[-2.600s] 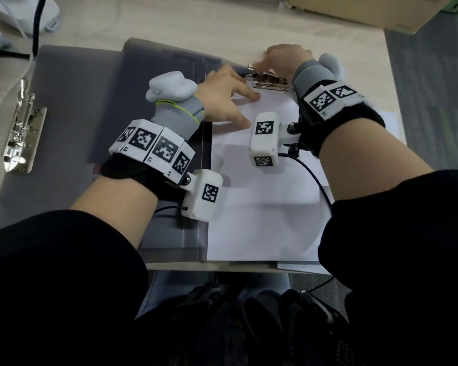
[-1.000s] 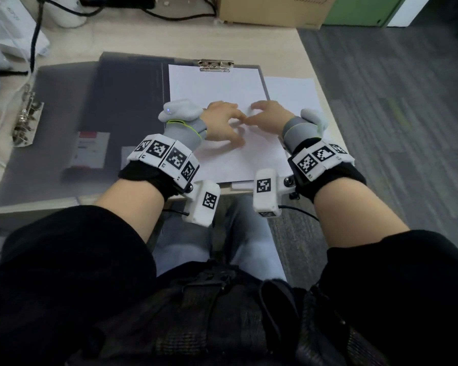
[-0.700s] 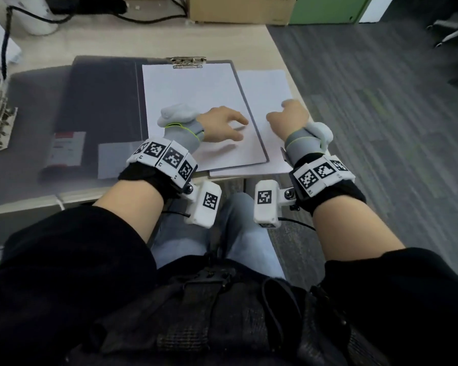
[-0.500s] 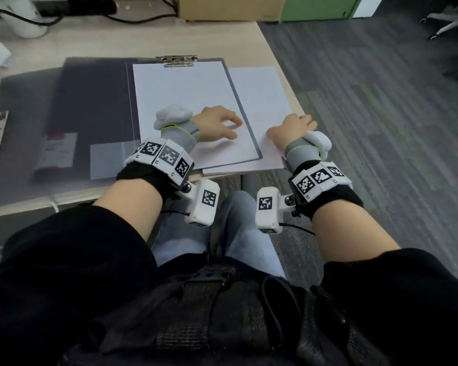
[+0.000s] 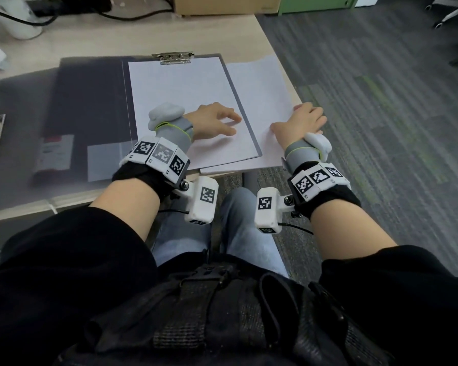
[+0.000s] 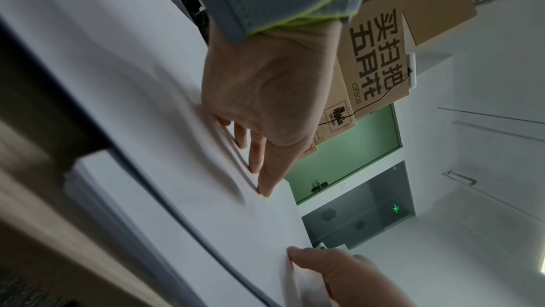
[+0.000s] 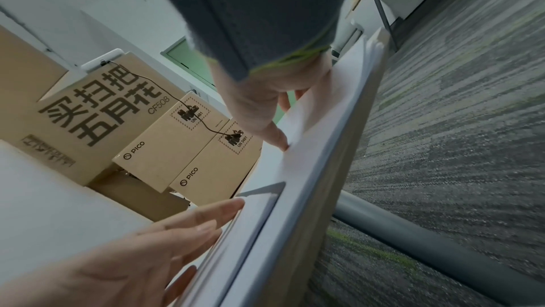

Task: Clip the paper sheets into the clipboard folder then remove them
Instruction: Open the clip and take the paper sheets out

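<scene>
right hand [image 5: 300,125] moved off clipped sheet onto loose paper stack [image 5: 265,101]

— What could be read beyond the hands?

— The large cardboard box [image 7: 76,111], past the right hand [image 7: 262,104] in the right wrist view, carried big dark Chinese characters, 五月花 among them, and the code CF508 beside them. The left wrist view showed the same print past the left hand [image 6: 265,93].

— Any brands?

— Two smaller boxes [image 7: 183,146] in front of it each read PICO, and each bore a stamp-like battery mark with UN 3481.

— Signs?

— A green lit sign [image 6: 396,209] glowed far off; its wording was too small. The square coded markers [image 5: 154,151] on the wristbands held no letters I could make out.
</scene>
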A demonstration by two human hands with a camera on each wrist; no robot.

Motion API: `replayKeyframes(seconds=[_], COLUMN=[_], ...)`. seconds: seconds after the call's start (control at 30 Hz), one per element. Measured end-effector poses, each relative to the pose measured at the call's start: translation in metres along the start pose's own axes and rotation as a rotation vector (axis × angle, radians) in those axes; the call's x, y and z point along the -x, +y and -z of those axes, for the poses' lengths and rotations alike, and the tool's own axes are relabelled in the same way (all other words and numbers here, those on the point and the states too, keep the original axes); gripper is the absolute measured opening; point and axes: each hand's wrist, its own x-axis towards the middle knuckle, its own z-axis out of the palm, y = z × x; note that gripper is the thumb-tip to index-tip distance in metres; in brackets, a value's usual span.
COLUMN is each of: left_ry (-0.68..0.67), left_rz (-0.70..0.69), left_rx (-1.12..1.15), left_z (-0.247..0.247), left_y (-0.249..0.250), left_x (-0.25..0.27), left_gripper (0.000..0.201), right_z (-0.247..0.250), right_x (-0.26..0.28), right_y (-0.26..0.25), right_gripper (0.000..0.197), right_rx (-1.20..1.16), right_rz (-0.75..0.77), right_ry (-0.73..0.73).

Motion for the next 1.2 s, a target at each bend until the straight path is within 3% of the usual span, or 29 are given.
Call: replayKeyframes(seconds=[0.37, 0.5, 0.57, 0.67, 0.7, 0.77, 0.83, 0.9, 1.03, 1.13, 1.2], left_ry=[0.004, 0.001, 0.000, -0.003, -0.003, 0.005, 0.021, 0.088, 0.340, 0.533, 0.645], left_rz=[-0.013, -0.017, -0.020, -0.032, -0.041, -0.058, -0.075, -0.069, -0.026, -0.035, -0.065], left_rx=[-0.050, -0.055, -0.031, 0.013, 0.030, 0.087, 0.151, 0.232, 0.461, 0.592, 0.695], left_z=[0.000, 0.001, 0.001, 0.001, 0.002, 0.003, 0.002, 0.002, 0.017, 0.040, 0.056], left_y=[-0.004, -0.005, -0.006, -0.005, -0.003, 0.000, 0.001, 0.001, 0.006, 0.011, 0.016], left_x=[-0.001, 0.000, 0.001, 0.003, 0.004, 0.006, 0.009, 0.012, 0.015, 0.025, 0.034], left_gripper=[0.038, 0.038, 0.038, 0.037, 0.037, 0.037, 0.038, 0.040, 0.046, 0.051, 0.056], right_z=[0.009, 0.018, 0.025, 0.033, 0.037, 0.047, 0.060, 0.071, 0.090, 0.098, 0.099], right_x=[0.001, 0.004, 0.006, 0.010, 0.011, 0.015, 0.020, 0.023, 0.031, 0.035, 0.037], right_y=[-0.006, -0.012, -0.015, -0.021, -0.024, -0.030, -0.035, -0.038, -0.048, -0.060, -0.068], right_gripper=[0.050, 0.021, 0.014, 0.022, 0.016, 0.029, 0.023, 0.018, 0.029, 0.022, 0.035], right_rx=[0.005, -0.071, -0.087, -0.119, -0.118, -0.093, -0.098, -0.149, -0.305, -0.490, -0.645], right_rz=[0.000, 0.109, 0.141, 0.162, 0.172, 0.184, 0.217, 0.270, 0.334, 0.375, 0.396], right_ry=[-0.038, -0.155, -0.137, -0.112, -0.089, -0.025, 0.063, 0.146, 0.295, 0.324, 0.301])
